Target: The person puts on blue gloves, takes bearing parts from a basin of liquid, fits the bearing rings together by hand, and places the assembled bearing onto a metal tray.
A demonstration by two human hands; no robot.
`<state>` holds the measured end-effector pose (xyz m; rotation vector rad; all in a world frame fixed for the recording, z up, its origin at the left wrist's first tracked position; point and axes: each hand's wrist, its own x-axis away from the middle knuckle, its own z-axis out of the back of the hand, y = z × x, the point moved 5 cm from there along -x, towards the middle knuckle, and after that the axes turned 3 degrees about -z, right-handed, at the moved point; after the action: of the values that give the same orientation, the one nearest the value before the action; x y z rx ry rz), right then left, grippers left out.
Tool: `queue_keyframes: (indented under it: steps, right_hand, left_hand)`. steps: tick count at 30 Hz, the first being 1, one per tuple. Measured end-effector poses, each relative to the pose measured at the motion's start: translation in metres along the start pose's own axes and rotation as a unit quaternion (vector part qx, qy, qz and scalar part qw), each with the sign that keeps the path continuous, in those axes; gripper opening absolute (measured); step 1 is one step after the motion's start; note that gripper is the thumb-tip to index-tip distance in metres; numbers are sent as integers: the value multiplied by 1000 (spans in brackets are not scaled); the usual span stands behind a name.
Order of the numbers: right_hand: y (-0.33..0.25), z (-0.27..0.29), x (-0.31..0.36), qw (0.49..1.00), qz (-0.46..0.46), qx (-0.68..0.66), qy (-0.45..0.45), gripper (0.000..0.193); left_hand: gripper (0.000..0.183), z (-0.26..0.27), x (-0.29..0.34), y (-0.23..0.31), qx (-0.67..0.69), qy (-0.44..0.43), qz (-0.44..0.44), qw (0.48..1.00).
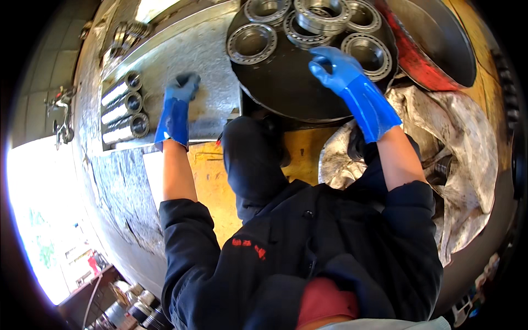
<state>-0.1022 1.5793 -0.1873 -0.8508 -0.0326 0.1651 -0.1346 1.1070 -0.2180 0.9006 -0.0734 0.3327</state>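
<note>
Across from me, the blue-gloved right hand (338, 69) has thumb and fingers apart above a dark, round metal tray (289, 85); shiny, ring-shaped steel bearings (318, 26) sit between its nine and three o'clock. The blue-gloved left hand (184, 88) curls over a grey rectangular metal tray (214, 60), its grip unclear to me, with three silvery, hollow cylinders (118, 113) near eight o'clock.

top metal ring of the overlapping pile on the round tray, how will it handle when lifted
The top metal ring is probably stiff and heavy for its size, given its thick metallic wall. Lying across another ring, it may slide or tip if nudged. Its shiny surface could feel slippery to the right hand.
</note>
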Motion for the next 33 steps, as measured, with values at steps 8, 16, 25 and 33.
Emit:
queue_keyframes:
  steps: [8, 16, 25, 33]
  right_hand:
    - [15, 6, 9, 996, 29, -88, 10, 44]
    - [-10, 36, 12, 996, 67, -27, 42, 42]
    - [86, 104, 5, 957, -110, -66, 260, 51]
    - [134, 156, 15, 880, -152, -252, 372, 47]
  left_hand:
    - [56, -28, 99, -186, -319, -112, 76, 938]
    - [44, -80, 98, -175, -454, -198, -46, 868]
    - [34, -62, 88, -138, -405, -122, -61, 904]
    - [23, 8, 61, -5, 7, -84, -120, 989]
